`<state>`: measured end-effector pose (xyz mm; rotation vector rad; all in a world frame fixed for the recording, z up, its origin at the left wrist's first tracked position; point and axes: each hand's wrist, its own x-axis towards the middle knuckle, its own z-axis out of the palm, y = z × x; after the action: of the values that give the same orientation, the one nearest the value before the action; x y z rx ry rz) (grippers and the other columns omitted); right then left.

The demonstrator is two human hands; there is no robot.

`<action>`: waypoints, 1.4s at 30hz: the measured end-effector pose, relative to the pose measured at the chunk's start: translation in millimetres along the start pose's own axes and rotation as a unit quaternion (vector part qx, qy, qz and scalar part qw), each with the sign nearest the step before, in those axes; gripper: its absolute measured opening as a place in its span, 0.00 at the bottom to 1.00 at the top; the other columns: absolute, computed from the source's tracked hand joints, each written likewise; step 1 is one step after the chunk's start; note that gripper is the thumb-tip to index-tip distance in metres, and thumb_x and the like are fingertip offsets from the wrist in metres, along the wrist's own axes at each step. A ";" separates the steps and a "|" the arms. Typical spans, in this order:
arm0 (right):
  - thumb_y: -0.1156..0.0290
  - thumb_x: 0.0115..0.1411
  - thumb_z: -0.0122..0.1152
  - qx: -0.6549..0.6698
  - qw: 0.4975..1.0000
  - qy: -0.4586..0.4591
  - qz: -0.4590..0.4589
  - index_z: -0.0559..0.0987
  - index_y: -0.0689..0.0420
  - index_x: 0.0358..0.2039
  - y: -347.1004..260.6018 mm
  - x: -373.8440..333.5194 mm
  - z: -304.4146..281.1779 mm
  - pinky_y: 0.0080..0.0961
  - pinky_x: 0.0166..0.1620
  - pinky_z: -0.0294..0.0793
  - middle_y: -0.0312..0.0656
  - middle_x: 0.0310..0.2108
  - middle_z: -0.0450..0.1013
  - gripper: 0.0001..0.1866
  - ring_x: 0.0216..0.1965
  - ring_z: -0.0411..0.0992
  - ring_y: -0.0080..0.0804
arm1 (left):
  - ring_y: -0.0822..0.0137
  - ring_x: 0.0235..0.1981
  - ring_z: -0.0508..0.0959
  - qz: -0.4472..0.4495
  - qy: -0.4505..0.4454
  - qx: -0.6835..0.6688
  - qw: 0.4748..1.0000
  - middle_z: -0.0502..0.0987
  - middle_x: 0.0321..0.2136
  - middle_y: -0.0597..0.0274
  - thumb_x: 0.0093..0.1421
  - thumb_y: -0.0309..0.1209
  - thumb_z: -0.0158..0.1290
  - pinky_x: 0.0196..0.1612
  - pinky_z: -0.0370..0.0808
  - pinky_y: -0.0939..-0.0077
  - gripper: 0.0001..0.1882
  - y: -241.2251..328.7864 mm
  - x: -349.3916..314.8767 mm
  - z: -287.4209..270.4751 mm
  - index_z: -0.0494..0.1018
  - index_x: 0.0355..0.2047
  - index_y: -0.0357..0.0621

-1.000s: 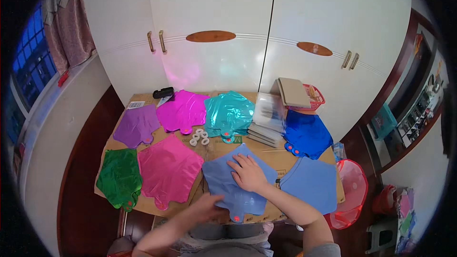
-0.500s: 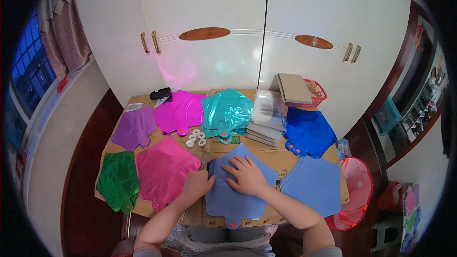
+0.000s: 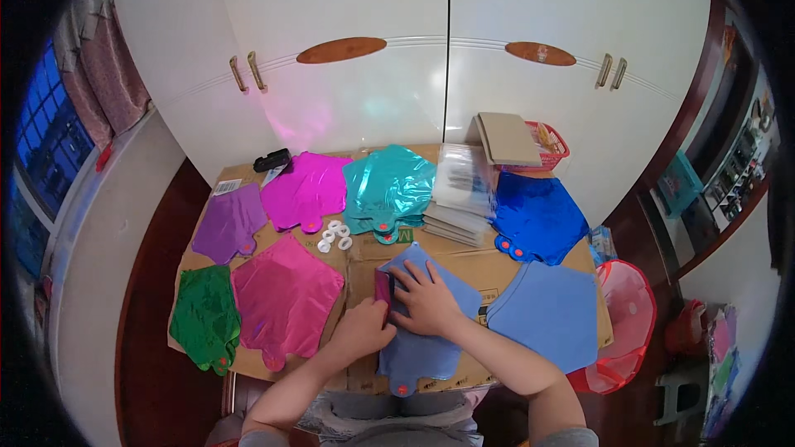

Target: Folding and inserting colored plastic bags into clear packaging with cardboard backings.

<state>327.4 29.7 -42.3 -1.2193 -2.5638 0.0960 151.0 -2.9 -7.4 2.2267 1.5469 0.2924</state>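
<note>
A flat, uninflated light-blue foil balloon (image 3: 426, 356) lies on the cardboard-covered table in front of me, its tab with a red dot toward me. My right hand (image 3: 426, 300) rests flat on it, fingers spread. At the balloon's left edge my left hand (image 3: 364, 329) is closed, its fingers curled around the edge. Between the hands a narrow dark magenta strip (image 3: 383, 288) shows along that edge; I cannot tell whether it is the balloon's other face. Another light-blue balloon (image 3: 551, 314) lies to the right, and a pink one (image 3: 286, 302) to the left.
Green (image 3: 203, 314), purple (image 3: 230, 219), magenta (image 3: 306, 190), teal (image 3: 389, 186) and dark-blue (image 3: 542, 219) balloons lie around. Several white rings (image 3: 334, 236), clear plastic bags (image 3: 460, 186), brown cardboard (image 3: 507, 139) and a red basket (image 3: 553, 149) stand farther back. A pink bin (image 3: 625, 323) is right.
My left hand has moved right with the balloon's left edge, which has come inward, baring the magenta strip. The right hand still presses on the balloon. The whole view has shifted slightly.
</note>
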 end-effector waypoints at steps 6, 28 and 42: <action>0.56 0.53 0.51 -0.007 0.997 -0.069 0.014 0.79 0.57 0.41 -1.9 3.2 -11.1 0.51 0.63 0.44 0.43 0.60 0.59 0.21 0.64 0.50 0.42 | 0.47 0.33 0.73 0.014 0.007 -0.028 0.999 0.71 0.28 0.48 0.48 0.34 0.52 0.36 0.71 0.54 0.11 1.9 -0.5 19.3 0.67 0.27 0.39; 0.72 0.49 0.58 0.186 0.968 0.157 0.057 0.74 0.63 0.23 10.6 0.6 6.8 0.34 0.45 0.67 0.47 0.36 0.68 0.06 0.42 0.66 0.45 | 0.49 0.61 0.56 0.205 -0.015 0.095 0.974 0.61 0.58 0.56 0.53 0.50 0.54 0.58 0.57 0.49 0.31 -42.6 7.6 -19.3 0.65 0.55 0.54; 0.73 0.44 0.59 0.192 0.965 0.161 0.072 0.75 0.65 0.21 11.1 -1.8 11.0 0.36 0.48 0.66 0.48 0.35 0.66 0.07 0.44 0.62 0.47 | 0.46 0.66 0.42 0.207 -0.075 0.151 0.964 0.50 0.65 0.64 0.51 0.64 0.47 0.63 0.42 0.41 0.47 -51.2 16.4 -8.7 0.48 0.65 0.53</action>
<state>333.5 36.0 -55.3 -1.1560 -2.0564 0.3762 110.2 29.5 -23.4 2.7347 1.0946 0.0005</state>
